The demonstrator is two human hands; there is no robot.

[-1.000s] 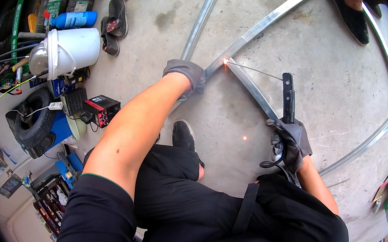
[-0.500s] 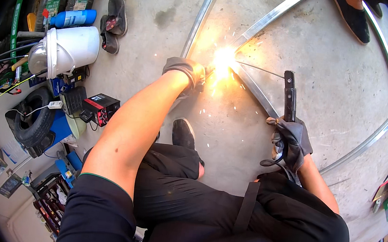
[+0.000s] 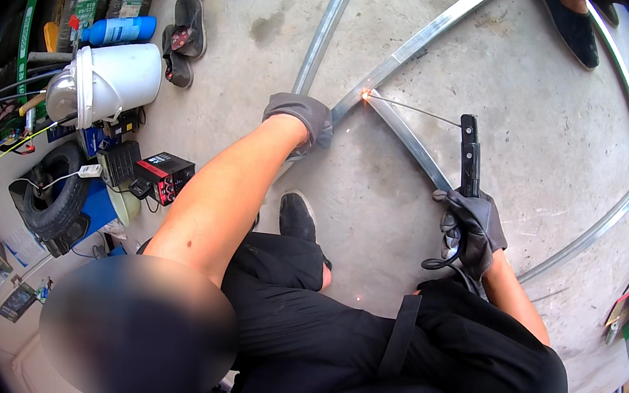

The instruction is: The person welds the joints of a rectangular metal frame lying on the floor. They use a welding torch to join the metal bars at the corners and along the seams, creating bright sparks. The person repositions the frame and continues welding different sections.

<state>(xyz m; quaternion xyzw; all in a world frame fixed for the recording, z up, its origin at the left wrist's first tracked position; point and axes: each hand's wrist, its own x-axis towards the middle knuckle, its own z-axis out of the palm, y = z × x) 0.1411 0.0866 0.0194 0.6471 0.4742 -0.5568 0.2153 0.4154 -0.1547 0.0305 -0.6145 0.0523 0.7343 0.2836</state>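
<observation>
Nearest us, R of ctr: gloved R hand (image 3: 474, 226), fist closed round the blk electrode holder (image 3: 468, 156), blk cable (image 3: 438, 266) looped by the wrist. Off the holder's top goes a thin rod (image 3: 425, 111), angled L, its tip glowing orange nr frame ctr, right where the short metal bar (image 3: 413, 149) meets the long diagonal bar (image 3: 434, 35). L hand (image 3: 298, 119), also gloved, just L of ctr, sits over the low end of the steep bar (image 3: 323, 34); fingers out of sight, so can't tell how far closed. Out on the L side, white bucket (image 3: 126, 82), mouth twd frame edge, silvery rounded thing (image 3: 62, 96) at the mouth, rest of the inside hidden. Just above, upper L: blue bottle (image 3: 120, 30), contents can't be seen. Top R, a co-worker's dark shoe (image 3: 575, 34).
</observation>
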